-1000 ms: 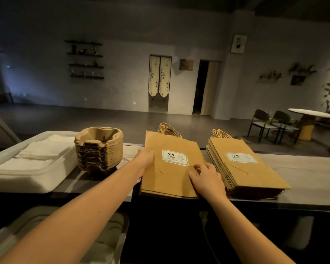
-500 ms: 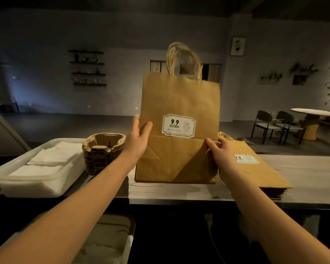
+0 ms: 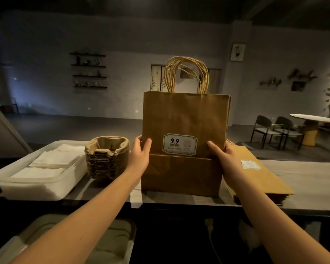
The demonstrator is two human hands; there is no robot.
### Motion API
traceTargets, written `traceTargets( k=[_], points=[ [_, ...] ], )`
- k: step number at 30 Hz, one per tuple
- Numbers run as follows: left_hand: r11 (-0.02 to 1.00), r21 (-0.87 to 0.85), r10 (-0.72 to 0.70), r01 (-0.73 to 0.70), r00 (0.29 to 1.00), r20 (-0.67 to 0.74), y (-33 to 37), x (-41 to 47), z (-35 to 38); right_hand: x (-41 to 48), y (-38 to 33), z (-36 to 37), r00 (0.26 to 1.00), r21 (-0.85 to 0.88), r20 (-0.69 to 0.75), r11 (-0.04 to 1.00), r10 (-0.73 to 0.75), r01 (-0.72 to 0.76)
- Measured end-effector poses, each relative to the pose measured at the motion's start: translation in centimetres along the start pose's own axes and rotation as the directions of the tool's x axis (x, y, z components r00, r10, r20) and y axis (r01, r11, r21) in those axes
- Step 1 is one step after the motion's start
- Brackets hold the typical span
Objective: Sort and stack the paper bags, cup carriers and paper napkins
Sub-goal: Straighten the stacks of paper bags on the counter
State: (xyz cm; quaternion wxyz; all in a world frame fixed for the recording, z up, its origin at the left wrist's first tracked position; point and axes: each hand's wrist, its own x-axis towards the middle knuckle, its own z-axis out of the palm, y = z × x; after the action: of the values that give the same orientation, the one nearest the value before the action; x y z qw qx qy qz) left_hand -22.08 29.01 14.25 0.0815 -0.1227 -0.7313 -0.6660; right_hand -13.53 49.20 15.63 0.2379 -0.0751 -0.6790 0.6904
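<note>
A bundle of flat brown paper bags (image 3: 185, 119) with twisted handles and a "9.9" label stands upright on its bottom edge on the counter (image 3: 311, 180). My left hand (image 3: 140, 152) grips its left edge and my right hand (image 3: 224, 157) grips its right edge. A second pile of the same paper bags (image 3: 259, 178) lies flat to the right, partly hidden behind my right hand. A stack of nested pulp cup carriers (image 3: 107, 157) sits to the left. White paper napkins (image 3: 51, 162) lie in a white tray (image 3: 36, 187) at far left.
Below the counter's front edge at lower left is a pale bin (image 3: 111, 242). A cable (image 3: 210, 231) hangs under the counter. Beyond the counter lies a dim room with chairs (image 3: 265, 128) and a round table (image 3: 312, 121) at right.
Both hands lifted the middle bags from lying flat to standing upright on the counter. Since half a second ago the bundle has been squared and my hands moved slightly along its sides.
</note>
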Motion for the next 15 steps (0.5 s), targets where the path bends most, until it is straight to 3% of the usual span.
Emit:
traceTargets(
  k=[5, 8, 11, 12, 13, 14, 15],
  points=[
    [0.996, -0.091, 0.001, -0.005, 0.999, -0.042, 0.3, -0.4, 0.0, -0.5, -1.3, -0.5, 0.996, 0.106, 0.088, 0.994, 0.010, -0.020],
    [0.996, -0.017, 0.086, -0.088, 0.994, -0.074, 2.1, -0.2, 0.7, -1.0, -1.9, 0.1, 0.997, 0.163, -0.038, 0.983, -0.074, 0.079],
    [0.942, 0.122, 0.334, -0.312, 0.904, -0.268, 3.7, -1.6, 1.7, -1.4, -2.5, 1.4, 0.968, 0.210, -0.201, 0.958, -0.153, 0.195],
    [0.938, 0.103, 0.346, -0.331, 0.900, -0.266, 3.9, -2.8, 2.2, -1.5, -2.8, 1.9, 0.951, 0.215, -0.253, 0.948, -0.179, 0.236],
    [0.961, 0.026, 0.274, -0.274, 0.943, -0.190, 4.0, -4.5, 2.9, -1.6, -3.2, 2.4, 0.934, 0.236, -0.299, 0.933, -0.197, 0.273],
    [0.992, -0.068, 0.108, -0.110, 0.994, -0.027, 3.8, -6.2, 3.9, -1.7, -3.7, 2.8, 0.919, 0.273, -0.335, 0.912, -0.209, 0.307],
    [0.982, -0.131, -0.108, 0.133, 0.977, 0.186, 3.7, -7.7, 4.7, -1.9, -4.1, 3.2, 0.907, 0.317, -0.362, 0.886, -0.215, 0.337]
  ],
)
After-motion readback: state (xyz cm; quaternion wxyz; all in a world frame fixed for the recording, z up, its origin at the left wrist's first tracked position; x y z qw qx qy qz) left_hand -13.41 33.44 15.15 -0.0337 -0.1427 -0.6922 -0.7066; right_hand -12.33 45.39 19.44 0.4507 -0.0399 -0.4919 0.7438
